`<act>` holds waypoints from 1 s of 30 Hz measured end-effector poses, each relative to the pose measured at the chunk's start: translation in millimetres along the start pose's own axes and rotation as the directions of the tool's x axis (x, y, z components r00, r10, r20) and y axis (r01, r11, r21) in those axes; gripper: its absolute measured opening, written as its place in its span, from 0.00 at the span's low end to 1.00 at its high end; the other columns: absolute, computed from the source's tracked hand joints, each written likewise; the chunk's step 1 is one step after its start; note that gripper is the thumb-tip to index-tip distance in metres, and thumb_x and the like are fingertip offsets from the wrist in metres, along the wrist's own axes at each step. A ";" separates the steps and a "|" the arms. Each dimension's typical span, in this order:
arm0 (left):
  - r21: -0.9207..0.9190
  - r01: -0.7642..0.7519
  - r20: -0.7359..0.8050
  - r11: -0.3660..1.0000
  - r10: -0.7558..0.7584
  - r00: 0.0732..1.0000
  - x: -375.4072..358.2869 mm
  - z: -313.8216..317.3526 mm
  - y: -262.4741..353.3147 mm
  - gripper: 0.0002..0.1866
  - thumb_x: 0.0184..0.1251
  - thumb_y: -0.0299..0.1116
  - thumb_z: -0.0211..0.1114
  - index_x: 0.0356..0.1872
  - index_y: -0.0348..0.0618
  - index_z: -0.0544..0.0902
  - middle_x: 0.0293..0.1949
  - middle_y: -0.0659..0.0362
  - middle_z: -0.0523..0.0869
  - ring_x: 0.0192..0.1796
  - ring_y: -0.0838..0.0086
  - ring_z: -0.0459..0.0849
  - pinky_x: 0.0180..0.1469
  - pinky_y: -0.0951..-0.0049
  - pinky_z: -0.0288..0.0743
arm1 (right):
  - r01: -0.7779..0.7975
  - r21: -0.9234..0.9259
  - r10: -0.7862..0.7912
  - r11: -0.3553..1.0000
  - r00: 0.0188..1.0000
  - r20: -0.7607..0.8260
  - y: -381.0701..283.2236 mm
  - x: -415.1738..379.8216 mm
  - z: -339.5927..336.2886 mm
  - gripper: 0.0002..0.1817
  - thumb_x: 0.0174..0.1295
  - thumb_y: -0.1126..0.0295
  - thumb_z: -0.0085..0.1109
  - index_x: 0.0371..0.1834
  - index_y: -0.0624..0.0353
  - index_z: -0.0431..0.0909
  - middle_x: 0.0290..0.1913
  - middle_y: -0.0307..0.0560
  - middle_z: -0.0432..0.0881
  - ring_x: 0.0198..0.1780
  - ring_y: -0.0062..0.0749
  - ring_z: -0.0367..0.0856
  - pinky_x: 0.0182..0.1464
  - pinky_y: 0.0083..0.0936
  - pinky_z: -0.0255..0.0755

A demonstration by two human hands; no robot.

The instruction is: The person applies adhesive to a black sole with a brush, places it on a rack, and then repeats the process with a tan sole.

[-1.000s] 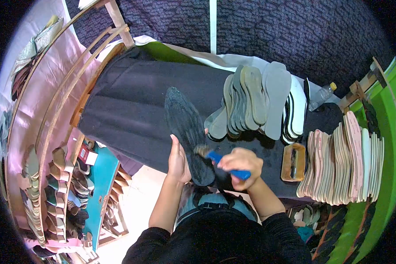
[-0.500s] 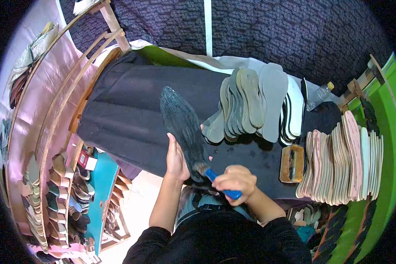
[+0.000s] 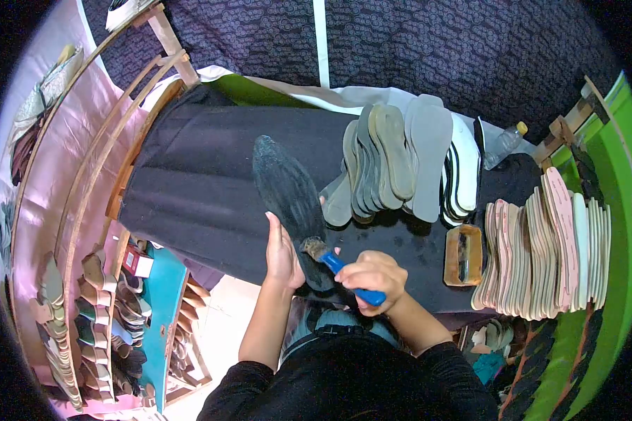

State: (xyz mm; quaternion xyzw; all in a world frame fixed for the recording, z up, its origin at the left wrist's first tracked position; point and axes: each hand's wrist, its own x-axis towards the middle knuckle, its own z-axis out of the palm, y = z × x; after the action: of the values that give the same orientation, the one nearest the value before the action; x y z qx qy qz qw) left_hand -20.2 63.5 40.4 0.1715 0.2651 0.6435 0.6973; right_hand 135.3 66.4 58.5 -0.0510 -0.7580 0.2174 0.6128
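My left hand [image 3: 282, 254] is wrapped round a black shoe sole [image 3: 286, 188], its thumb along the near side and fingertips showing at the far edge. The sole is tilted, with its wide end away from me and a wet-looking sheen on its face. In my right hand [image 3: 378, 279] is a brush [image 3: 358, 286] with a blue handle, gripped in closed fingers. Its bristles [image 3: 313, 248] press on the lower half of the sole. Right of the sole, several grey soles [image 3: 390, 158] stand overlapped on the dark cloth.
A small wooden-looking box [image 3: 463, 256] sits on the dark-covered table [image 3: 196, 168]. Rows of beige soles [image 3: 541, 252] stand to its right. White soles [image 3: 462, 168] and a clear bottle [image 3: 504, 146] are behind. Shelves with shoe parts [image 3: 95, 316] line the left.
The brush has slid a little up the sole, away from me, with my right hand following. My left hand keeps its hold on the sole. The whole view has shifted slightly.
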 end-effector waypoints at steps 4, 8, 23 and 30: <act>0.023 -0.005 -0.015 1.000 0.006 1.000 2.4 -3.9 3.0 0.38 0.64 0.65 0.26 0.65 0.47 0.56 0.60 0.55 0.68 0.53 0.63 0.74 0.38 0.54 0.80 | -0.018 0.029 0.016 0.999 0.997 0.075 0.4 -11.5 3.2 0.07 0.50 0.71 0.54 0.32 0.61 0.76 0.32 0.49 0.81 0.21 0.36 0.74 0.25 0.27 0.68; -0.034 -0.064 0.053 0.997 0.065 0.996 5.0 -13.9 11.4 0.37 0.64 0.65 0.26 0.65 0.48 0.56 0.60 0.54 0.68 0.49 0.63 0.77 0.36 0.54 0.80 | -0.016 0.101 0.001 0.995 0.989 0.147 -17.9 -29.4 2.4 0.12 0.55 0.64 0.51 0.30 0.62 0.77 0.32 0.49 0.81 0.21 0.36 0.75 0.24 0.27 0.69; -0.085 -0.124 0.038 0.989 0.128 0.991 -2.8 -15.3 11.9 0.36 0.65 0.64 0.28 0.64 0.48 0.56 0.60 0.55 0.67 0.49 0.64 0.77 0.39 0.51 0.80 | -0.035 0.027 0.034 0.999 0.999 0.034 -7.8 -6.0 -5.5 0.07 0.48 0.72 0.55 0.30 0.61 0.77 0.30 0.48 0.81 0.19 0.35 0.72 0.23 0.26 0.66; -0.100 -0.179 -0.009 0.979 0.179 0.984 -2.2 -27.4 19.7 0.36 0.65 0.64 0.29 0.65 0.48 0.57 0.60 0.56 0.68 0.48 0.65 0.77 0.41 0.49 0.78 | -0.018 0.062 0.016 0.998 0.999 0.028 -12.5 -21.4 8.1 0.08 0.57 0.68 0.53 0.30 0.62 0.74 0.26 0.50 0.81 0.14 0.28 0.70 0.17 0.21 0.61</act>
State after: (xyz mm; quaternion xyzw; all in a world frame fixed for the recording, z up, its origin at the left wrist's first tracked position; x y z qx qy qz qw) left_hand -52.3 60.8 30.2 0.1594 0.2160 0.7160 0.6444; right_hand 135.1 45.6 42.7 -0.0352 -0.7587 0.2467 0.6019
